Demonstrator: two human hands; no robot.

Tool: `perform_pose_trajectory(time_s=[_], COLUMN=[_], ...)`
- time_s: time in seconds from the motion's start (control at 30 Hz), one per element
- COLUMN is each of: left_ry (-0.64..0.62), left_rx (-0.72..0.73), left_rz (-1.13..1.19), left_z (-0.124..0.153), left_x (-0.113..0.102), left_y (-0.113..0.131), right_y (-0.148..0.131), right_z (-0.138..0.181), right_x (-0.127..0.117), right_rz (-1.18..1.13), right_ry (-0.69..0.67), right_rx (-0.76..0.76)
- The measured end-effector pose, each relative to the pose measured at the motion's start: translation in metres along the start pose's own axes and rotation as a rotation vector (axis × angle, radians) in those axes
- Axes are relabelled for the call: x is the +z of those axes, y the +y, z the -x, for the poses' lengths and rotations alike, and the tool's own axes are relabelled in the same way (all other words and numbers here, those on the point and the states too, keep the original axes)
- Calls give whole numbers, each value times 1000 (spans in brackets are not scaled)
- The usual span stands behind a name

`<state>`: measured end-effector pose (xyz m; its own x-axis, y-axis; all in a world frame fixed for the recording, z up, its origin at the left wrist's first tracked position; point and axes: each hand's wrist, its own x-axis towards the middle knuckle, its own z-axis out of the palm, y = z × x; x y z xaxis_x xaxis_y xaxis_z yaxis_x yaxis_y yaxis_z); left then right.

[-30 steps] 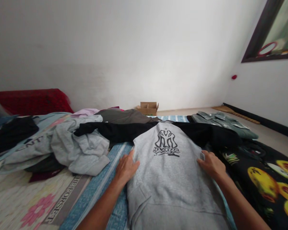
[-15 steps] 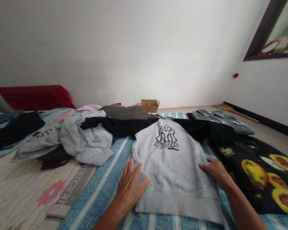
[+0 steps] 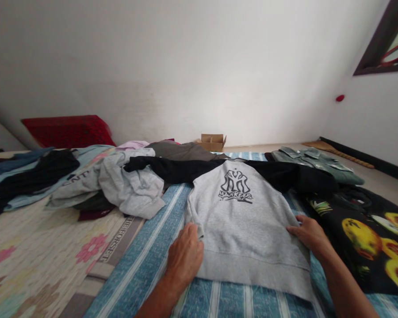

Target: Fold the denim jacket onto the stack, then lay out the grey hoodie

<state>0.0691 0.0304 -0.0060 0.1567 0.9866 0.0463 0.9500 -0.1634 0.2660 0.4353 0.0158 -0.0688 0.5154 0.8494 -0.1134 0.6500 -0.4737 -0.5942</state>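
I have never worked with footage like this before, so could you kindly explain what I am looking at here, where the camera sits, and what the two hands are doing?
The picture comes from a camera worn on a person's head, looking forward and down, so the two bare arms reaching in from the bottom are that person's own. No machine is involved.

The left hand rests on the left edge of a grey sweatshirt with black sleeves and a black logo, and seems to pinch the fabric there. The right hand lies flat on its right edge. The sweatshirt is spread face up on a blue striped sheet.

Around it lie a heap of crumpled clothes to the left, a black cloth with a fruit print to the right, a folded green garment beyond, and a small cardboard box by the wall.
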Motion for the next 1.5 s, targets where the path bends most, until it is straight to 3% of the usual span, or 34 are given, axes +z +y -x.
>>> perform_pose_trajectory(time_s=[0.13, 0.23, 0.33, 0.43, 0.53, 0.6, 0.8, 1.0, 1.1, 1.17, 1.27, 1.33, 1.43, 1.5], left_ry=[95, 46, -73, -84, -56, -44, 23, 51, 79, 96, 119, 116, 91, 86], left_rx=[-256, -416, -491, -537, -579, -574, -572, -538, -480, -457, -441, -459, -492, -482], left_rz=[235, 677, 1044, 1174, 1223, 1238, 1104, 954, 854, 798, 808, 889, 1077, 1180], left_z=[0, 9, 21, 24, 19, 16, 16, 16, 15, 15, 17, 17, 13, 9], left_x=[-19, -22, -17, -12, -8, -6, -3, -4, -3, -2, -3, -6, -12, -14], left_y=[-31, -52, -56, -49, -46, -50, -66, -64, -63, -62, -57, -52, -46, -44], right_y=[-4, -9, -16, -19, -17, -12, -4, -2, -1, -5, -24, -43, -73, -89], right_z=[3, 9, 21, 36, 47, 49, 49, 45, 44, 48, 68, 92, 133, 153], right_x=[-2, -6, -11, -14, -12, -10, -8, -2, -7, -14, -20, -13, 15, 38], right_rz=[7, -106, -258, -383, -491, -499, -336, -269, -110, 102, 388, 365, 133, 87], right_ry=[-43, -124, -228, -330, -415, -402, -300, -287, -264, -171, 94, 163, 44, -53], right_rx=[7, 73, 130, 172, 155, 135, 138, 125, 104, 90, 59, -109, -753, -1067])
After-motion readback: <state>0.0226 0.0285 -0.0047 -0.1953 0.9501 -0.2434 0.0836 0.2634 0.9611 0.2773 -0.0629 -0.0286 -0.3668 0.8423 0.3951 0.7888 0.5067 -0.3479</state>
